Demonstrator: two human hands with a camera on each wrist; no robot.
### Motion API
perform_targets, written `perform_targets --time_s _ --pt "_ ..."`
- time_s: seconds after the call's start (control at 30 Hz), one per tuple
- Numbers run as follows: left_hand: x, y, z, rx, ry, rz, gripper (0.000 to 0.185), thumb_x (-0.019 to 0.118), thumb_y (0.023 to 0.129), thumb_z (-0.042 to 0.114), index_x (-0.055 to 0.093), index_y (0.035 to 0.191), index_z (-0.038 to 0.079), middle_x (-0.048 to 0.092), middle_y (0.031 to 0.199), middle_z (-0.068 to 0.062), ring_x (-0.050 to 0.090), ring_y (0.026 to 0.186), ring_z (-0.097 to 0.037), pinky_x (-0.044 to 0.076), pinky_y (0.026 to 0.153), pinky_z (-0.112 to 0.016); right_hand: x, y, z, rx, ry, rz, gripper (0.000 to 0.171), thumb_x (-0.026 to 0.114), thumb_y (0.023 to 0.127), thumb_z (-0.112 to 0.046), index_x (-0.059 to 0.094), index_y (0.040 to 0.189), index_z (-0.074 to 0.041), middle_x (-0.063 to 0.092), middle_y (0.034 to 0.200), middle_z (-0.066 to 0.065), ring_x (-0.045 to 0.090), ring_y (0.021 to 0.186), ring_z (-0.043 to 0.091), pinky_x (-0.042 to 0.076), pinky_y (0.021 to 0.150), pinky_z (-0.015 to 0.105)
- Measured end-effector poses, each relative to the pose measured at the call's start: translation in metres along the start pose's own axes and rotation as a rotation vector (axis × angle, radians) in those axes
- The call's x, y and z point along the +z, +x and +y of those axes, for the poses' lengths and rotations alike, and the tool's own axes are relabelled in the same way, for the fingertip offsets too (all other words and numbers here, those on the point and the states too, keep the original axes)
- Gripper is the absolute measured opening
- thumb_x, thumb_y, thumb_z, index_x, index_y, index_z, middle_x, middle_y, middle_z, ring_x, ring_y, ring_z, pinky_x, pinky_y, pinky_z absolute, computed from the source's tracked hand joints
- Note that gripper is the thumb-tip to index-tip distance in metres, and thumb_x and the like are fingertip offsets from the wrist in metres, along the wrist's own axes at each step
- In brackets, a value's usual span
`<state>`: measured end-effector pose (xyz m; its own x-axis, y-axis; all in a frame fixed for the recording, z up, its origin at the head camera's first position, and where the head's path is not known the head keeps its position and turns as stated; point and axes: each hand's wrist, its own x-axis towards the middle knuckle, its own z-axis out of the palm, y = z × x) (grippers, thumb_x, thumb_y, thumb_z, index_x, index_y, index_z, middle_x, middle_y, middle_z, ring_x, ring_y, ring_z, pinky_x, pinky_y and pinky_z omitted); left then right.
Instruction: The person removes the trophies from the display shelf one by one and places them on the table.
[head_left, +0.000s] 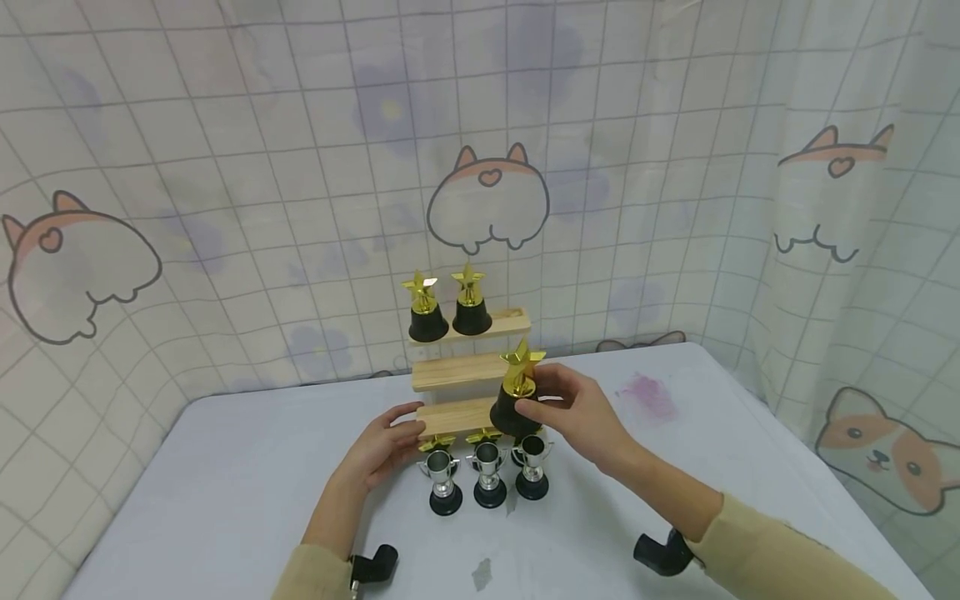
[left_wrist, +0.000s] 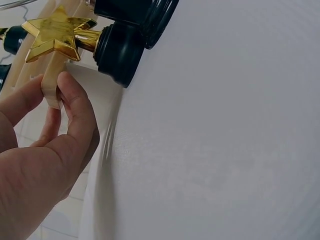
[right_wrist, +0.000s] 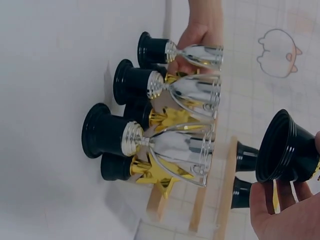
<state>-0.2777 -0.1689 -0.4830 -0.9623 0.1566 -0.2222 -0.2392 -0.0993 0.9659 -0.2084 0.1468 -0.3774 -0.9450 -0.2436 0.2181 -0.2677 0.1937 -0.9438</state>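
Observation:
A wooden three-step shelf [head_left: 457, 372] stands at the table's middle, with two gold star trophies [head_left: 448, 307] on its top step. My right hand [head_left: 537, 402] grips a third gold star trophy [head_left: 517, 385] by its black base [right_wrist: 287, 147], lifted in front of the lower steps. My left hand [head_left: 409, 430] pinches the left end of the lowest step [left_wrist: 51, 92] between thumb and fingers. Three silver cup trophies [head_left: 489, 477] stand in a row in front of the shelf. Two more gold star trophies [head_left: 459, 439] stand behind them, partly hidden, and one star [left_wrist: 56, 34] shows close to my left fingers.
The white table [head_left: 225, 483] carries a faint purple stain [head_left: 649, 397] at the back right. A checked curtain with cat prints [head_left: 487, 200] closes off the back and both sides. The table's right edge [head_left: 817, 483] runs near my right sleeve.

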Motion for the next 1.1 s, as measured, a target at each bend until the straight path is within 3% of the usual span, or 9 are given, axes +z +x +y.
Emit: perform_targets --time_s 1.1 --pt "0.003 -0.002 0.001 0.007 -0.010 0.014 0.054 0.065 0.099 0.005 0.044 0.149 -0.002 0.061 0.128 -0.023 0.069 0.101 -0.021 0.059 0.087 -0.034 0.039 -0.039 -0.005 0.010 0.110 -0.221 0.042 0.078 0.093 -0.014 0.060 0.128 0.001 0.063 0.123 0.014 0.063 0.110 0.032 0.055 0.093 0.028"
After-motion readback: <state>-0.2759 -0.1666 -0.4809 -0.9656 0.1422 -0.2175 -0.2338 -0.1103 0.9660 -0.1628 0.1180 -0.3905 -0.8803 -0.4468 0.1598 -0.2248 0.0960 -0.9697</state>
